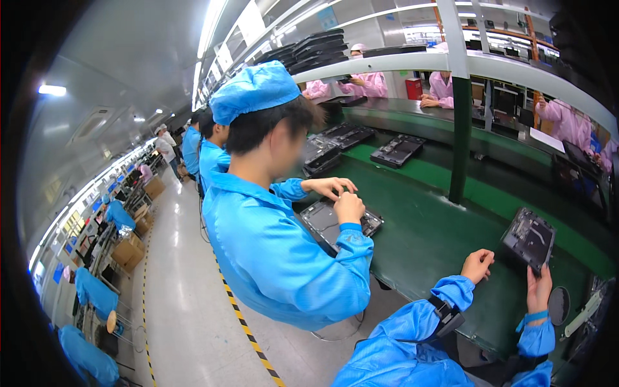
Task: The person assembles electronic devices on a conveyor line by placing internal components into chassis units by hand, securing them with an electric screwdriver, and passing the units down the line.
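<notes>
My right hand grips the lower edge of a dark, flat electronics housing, which looks like a laptop base with its inside parts showing. The housing is tilted up over the green bench. Left of it, apart from it, is my left hand, its fingers curled together in a pinch; whatever they hold, if anything, is too small to make out. A dark band with a box-like device sits on my left wrist, and a blue band circles my right wrist.
A co-worker in blue bends over another open housing to my left. More housings lie along the green bench. A dark post rises from the bench. Beside my right hand are a round dark object and a pale long-handled tool.
</notes>
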### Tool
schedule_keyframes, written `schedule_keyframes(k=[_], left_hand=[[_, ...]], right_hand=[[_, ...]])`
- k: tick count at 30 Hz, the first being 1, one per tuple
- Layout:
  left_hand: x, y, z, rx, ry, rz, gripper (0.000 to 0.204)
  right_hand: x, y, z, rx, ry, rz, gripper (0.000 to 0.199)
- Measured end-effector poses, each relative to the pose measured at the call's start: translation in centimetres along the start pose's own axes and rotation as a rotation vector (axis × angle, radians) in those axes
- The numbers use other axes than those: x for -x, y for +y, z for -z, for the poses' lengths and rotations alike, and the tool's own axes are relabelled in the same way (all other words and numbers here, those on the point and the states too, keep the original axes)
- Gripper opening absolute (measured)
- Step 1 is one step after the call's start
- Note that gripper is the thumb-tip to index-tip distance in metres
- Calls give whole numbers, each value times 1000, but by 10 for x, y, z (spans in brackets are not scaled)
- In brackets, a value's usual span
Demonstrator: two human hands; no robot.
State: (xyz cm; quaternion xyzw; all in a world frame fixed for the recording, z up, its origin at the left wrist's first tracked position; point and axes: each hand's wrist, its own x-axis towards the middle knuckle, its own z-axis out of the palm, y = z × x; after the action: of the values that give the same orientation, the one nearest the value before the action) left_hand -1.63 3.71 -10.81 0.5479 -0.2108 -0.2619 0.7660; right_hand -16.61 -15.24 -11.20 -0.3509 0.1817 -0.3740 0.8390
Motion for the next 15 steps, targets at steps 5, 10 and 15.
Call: schedule_keyframes(k=[5, 10, 15], left_hand=[[7, -6, 4, -661, 19, -291, 18], [5, -2, -6, -722, -41, -312, 17], [12, 2, 5, -762, -17, -327, 16]], right_hand=[[-118, 9, 18, -50, 138, 40, 28], [-192, -9, 72, 39, 132, 158, 39], [-153, -4, 26, 122, 100, 69, 71]])
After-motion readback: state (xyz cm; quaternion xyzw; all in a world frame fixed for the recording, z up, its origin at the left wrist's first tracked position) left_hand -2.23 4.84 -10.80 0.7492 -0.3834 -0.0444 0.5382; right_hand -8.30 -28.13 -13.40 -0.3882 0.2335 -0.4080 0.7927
